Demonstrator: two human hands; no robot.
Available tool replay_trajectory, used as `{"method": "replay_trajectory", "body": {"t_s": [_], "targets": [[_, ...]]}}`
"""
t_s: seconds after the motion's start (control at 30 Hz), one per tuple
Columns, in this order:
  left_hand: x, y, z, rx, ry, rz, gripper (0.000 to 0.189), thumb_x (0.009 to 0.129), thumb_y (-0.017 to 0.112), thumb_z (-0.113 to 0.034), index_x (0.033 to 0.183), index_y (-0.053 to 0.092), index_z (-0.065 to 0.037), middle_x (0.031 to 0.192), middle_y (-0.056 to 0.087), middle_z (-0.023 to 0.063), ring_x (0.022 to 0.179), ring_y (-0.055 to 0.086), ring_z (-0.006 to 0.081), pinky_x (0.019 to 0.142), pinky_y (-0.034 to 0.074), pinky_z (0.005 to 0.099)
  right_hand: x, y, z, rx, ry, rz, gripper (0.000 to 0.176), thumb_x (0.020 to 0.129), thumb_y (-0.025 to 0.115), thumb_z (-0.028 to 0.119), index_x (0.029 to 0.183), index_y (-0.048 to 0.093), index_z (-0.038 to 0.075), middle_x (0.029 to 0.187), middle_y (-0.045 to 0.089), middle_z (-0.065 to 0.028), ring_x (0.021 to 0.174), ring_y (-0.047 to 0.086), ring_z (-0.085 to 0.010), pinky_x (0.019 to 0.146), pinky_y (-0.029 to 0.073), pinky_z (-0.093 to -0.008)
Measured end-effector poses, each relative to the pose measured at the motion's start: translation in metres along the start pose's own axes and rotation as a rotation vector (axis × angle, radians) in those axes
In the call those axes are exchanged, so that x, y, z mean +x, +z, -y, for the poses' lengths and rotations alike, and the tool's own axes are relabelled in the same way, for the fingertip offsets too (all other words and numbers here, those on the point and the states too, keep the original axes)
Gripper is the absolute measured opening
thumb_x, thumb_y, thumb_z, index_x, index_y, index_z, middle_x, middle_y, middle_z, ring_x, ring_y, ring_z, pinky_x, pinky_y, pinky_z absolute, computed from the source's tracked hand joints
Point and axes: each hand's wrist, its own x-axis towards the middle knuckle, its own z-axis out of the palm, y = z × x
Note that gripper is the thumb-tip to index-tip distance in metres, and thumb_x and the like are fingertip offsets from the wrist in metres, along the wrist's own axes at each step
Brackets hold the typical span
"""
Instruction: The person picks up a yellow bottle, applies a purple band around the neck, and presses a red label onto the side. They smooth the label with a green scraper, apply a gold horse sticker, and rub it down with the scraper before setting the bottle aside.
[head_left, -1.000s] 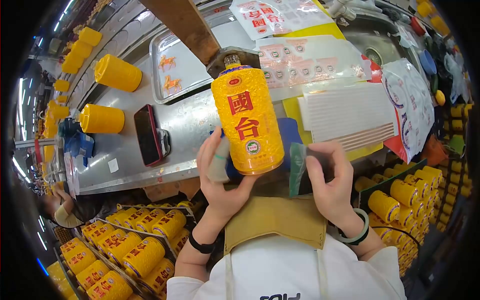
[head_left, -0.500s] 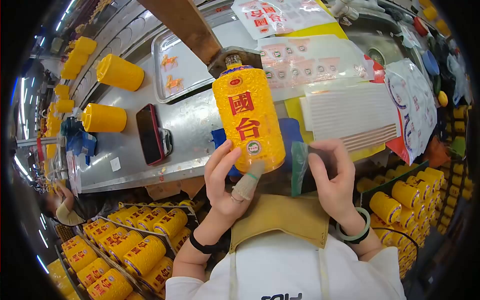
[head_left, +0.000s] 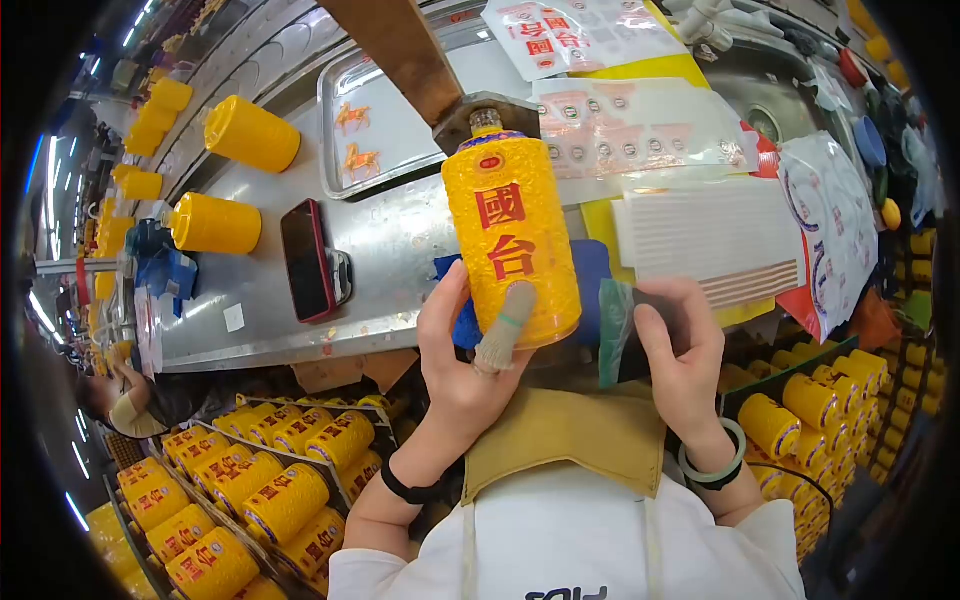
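Left hand (head_left: 455, 385) is closed around the bottom of the yellow bottle (head_left: 512, 235): the fingers go behind it and the thumb (head_left: 503, 325), which wears a grey cloth cover, is pressed flat on the front, on the lower edge of the bottle under the red characters. The bottle stands upright in the air, in front of the chest and above the near edge of the bench (head_left: 400, 250), not resting on it. Right hand (head_left: 685, 370) is just beside the bottle, apart from it, and pinches a small dark pad (head_left: 650, 335) with a greenish clear film on its side. As I judge it, the step in hand is the pressing or rubbing of the bottle's front with the thumb; any further move calls for a firm hold, because only one hand carries the bottle. Behind the bottle lie a blue cloth (head_left: 592, 270), a white striped sheet (head_left: 715, 235) and label sheets (head_left: 640, 125). Further left on the bench are a phone (head_left: 308, 260) and a lying bottle (head_left: 212, 222). Below the bench, crates (head_left: 260, 480) are full of similar bottles.
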Motion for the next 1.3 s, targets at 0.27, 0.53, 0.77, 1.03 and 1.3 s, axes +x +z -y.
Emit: {"method": "replay_trajectory", "body": {"t_s": [0.27, 0.53, 0.77, 1.03, 1.3], "targets": [[0.007, -0.006, -0.002, 0.128, 0.066, 0.024, 0.066, 0.070, 0.092, -0.001, 0.131, 0.067, 0.002, 0.139, 0.056, 0.0194, 0.125, 0.063, 0.0361, 0.102, 0.057, 0.0409, 0.025, -0.008, 0.009, -0.192, -0.206, 0.146, 0.027, 0.097, 0.064, -0.001, 0.124, 0.064, -0.002, 0.110, 0.067, -0.0122, 0.100, 0.065, -0.0214, 0.092, 0.050, -0.0312], [0.003, -0.004, 0.003, 0.027, -0.024, -0.023, 0.062, 0.073, 0.090, -0.004, 0.131, 0.069, 0.001, 0.137, 0.059, 0.0191, 0.119, 0.066, 0.0333, 0.102, 0.053, 0.0385, 0.088, 0.010, 0.037, -0.389, -0.660, 0.244, 0.028, 0.083, 0.074, -0.003, 0.110, 0.073, 0.005, 0.098, 0.073, -0.0087, 0.090, 0.064, -0.0304, 0.083, 0.051, -0.0393], [0.002, -0.006, 0.005, -0.034, -0.050, -0.021, 0.063, 0.074, 0.087, -0.003, 0.134, 0.066, 0.002, 0.136, 0.061, 0.0199, 0.118, 0.066, 0.0324, 0.103, 0.052, 0.0380, 0.105, 0.012, 0.047, -0.475, -0.872, 0.284, 0.023, 0.080, 0.072, -0.002, 0.101, 0.074, 0.008, 0.098, 0.073, -0.0030, 0.092, 0.063, -0.0264, 0.086, 0.047, -0.0375], [0.002, -0.004, 0.005, -0.052, -0.044, -0.047, 0.060, 0.076, 0.085, -0.003, 0.132, 0.066, 0.002, 0.137, 0.061, 0.0199, 0.119, 0.066, 0.0331, 0.103, 0.052, 0.0388, 0.106, 0.014, 0.054, -0.529, -0.922, 0.360, 0.027, 0.076, 0.073, -0.005, 0.100, 0.075, 0.007, 0.096, 0.072, -0.0053, 0.090, 0.059, -0.0281, 0.084, 0.047, -0.0379], [0.002, -0.004, 0.005, -0.063, -0.035, -0.055, 0.061, 0.075, 0.087, -0.003, 0.132, 0.066, 0.002, 0.137, 0.061, 0.0199, 0.120, 0.066, 0.0336, 0.103, 0.052, 0.0398, 0.102, 0.012, 0.058, -0.607, -0.951, 0.366, 0.021, 0.083, 0.065, 0.004, 0.102, 0.072, 0.012, 0.097, 0.072, -0.0006, 0.095, 0.063, -0.0238, 0.086, 0.044, -0.0359]]}}
